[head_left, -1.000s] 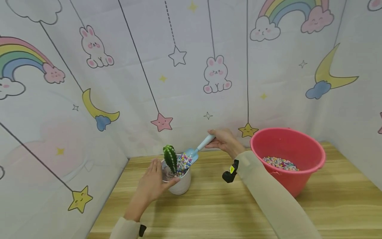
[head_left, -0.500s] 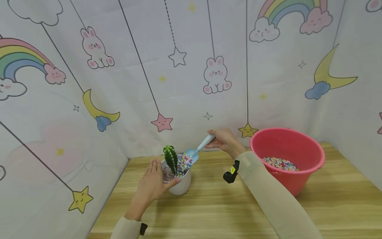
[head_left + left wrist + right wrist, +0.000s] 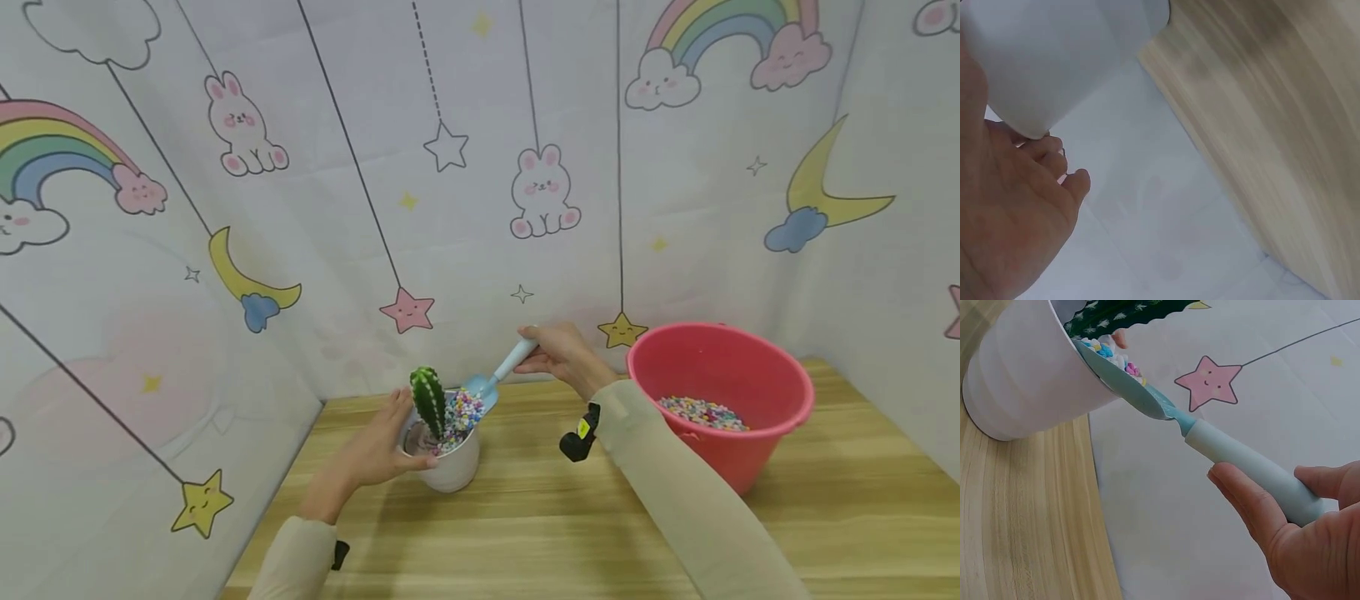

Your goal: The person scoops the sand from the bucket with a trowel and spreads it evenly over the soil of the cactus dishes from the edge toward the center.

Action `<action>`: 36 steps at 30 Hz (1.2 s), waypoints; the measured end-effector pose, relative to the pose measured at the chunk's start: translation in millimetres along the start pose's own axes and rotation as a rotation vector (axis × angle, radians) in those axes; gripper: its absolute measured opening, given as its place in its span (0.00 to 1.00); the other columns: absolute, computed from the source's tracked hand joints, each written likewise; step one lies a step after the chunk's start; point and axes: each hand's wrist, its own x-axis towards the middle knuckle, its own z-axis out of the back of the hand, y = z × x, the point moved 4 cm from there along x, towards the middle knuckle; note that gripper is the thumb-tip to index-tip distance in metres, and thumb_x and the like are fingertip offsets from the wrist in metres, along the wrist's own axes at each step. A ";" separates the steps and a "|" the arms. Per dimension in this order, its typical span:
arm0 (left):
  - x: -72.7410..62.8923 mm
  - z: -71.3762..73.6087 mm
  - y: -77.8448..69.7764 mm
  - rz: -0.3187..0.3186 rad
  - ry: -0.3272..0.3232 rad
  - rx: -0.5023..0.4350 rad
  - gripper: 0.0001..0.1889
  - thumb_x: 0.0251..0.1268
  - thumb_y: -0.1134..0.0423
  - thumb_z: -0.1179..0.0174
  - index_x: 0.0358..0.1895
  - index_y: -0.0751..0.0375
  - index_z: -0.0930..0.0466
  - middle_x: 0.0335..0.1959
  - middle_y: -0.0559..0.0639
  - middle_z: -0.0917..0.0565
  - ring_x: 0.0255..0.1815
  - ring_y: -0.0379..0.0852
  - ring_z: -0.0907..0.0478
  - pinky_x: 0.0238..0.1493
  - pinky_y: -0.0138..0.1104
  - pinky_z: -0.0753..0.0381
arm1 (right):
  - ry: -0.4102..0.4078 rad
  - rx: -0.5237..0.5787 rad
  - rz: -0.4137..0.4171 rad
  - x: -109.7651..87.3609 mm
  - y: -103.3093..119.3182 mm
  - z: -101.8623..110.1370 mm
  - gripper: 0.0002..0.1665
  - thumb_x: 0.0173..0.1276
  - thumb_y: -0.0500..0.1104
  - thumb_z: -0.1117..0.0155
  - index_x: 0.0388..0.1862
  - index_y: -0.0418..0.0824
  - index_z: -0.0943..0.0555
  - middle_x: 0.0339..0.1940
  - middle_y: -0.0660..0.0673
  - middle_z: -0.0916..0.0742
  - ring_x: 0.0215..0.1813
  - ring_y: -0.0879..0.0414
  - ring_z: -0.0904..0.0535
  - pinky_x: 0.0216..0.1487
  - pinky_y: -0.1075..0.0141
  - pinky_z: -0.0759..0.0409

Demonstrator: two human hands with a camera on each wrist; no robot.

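A white flowerpot point(image 3: 453, 468) stands on the table, with a green cactus point(image 3: 428, 403) upright in it. My left hand point(image 3: 377, 450) holds the pot's left side, thumb at the near rim and fingers around the far side. Curved fingertips point(image 3: 1054, 153) show by the pot's edge in the left wrist view. My right hand point(image 3: 561, 354) grips the pale handle of a light blue toy trowel point(image 3: 1241, 462). Its blade point(image 3: 1125, 384) slants down over the pot's right rim, loaded with small multicoloured beads point(image 3: 465, 407). More beads lie beside the cactus.
A large pink bucket point(image 3: 757, 467), partly filled with similar beads point(image 3: 701, 412), stands right of the pot, near my right forearm. The wood-grain table point(image 3: 540, 533) meets a printed cloth backdrop point(image 3: 472, 250) behind and at the left.
My left hand has shifted slightly left and lower around the pot, its thumb sliding left along the near rim. The right hand and trowel have stayed nearly still.
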 end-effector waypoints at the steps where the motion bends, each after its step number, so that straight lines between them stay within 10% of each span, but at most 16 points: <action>1: 0.3 -1.6 0.0 -0.002 0.000 -0.013 0.67 0.58 0.27 0.31 0.86 0.64 0.59 0.89 0.63 0.58 0.89 0.66 0.60 0.84 0.64 0.45 | 0.000 0.000 0.003 -0.1 0.1 0.4 0.32 0.82 0.43 0.42 0.73 0.22 0.33 0.58 0.21 0.15 0.60 0.32 0.13 0.49 0.56 0.09; 16: -5.0 -9.1 -13.1 0.043 -0.093 0.025 0.67 0.59 0.25 0.34 0.85 0.67 0.58 0.88 0.63 0.57 0.90 0.62 0.61 0.85 0.59 0.43 | 0.005 0.011 0.021 -4.0 5.4 1.0 0.29 0.82 0.44 0.40 0.70 0.22 0.30 0.59 0.20 0.16 0.61 0.32 0.15 0.60 0.48 0.13; 36: -12.2 -14.9 -31.7 0.160 -0.130 0.188 0.68 0.59 0.15 0.48 0.82 0.75 0.50 0.85 0.72 0.50 0.88 0.66 0.52 0.86 0.55 0.43 | -0.025 -0.003 0.045 -9.6 12.7 9.0 0.25 0.81 0.42 0.39 0.65 0.23 0.26 0.54 0.22 0.13 0.54 0.36 0.10 0.50 0.55 0.09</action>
